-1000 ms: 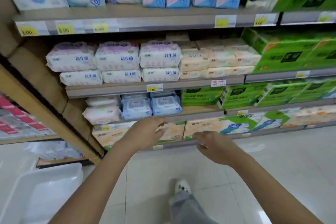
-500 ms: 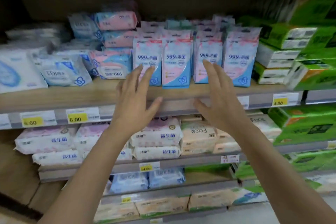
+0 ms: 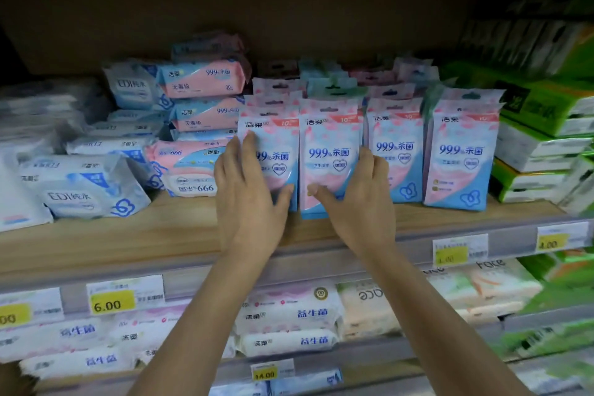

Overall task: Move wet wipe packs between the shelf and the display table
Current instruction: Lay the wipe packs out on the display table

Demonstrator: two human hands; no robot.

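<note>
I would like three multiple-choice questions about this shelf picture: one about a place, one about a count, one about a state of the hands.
1. Where do the upright pink-and-blue wet wipe packs stand?
A. on the wooden shelf with the 6.00 tag
B. on the floor
C. on the shelf with the 14.00 tag

2. How many such packs stand in the front row?
A. two
B. four
C. seven

3. What are the left hand and right hand doing?
A. hanging far from the packs
B. holding a price tag
C. touching the two left packs of the row

Answers:
1. A, the packs rest on the wooden shelf board above the yellow 6.00 price tag.
2. B, four fronts marked 99.9 stand side by side.
3. C, the left hand lies on the leftmost pack, and the right hand is at the second one.
</note>
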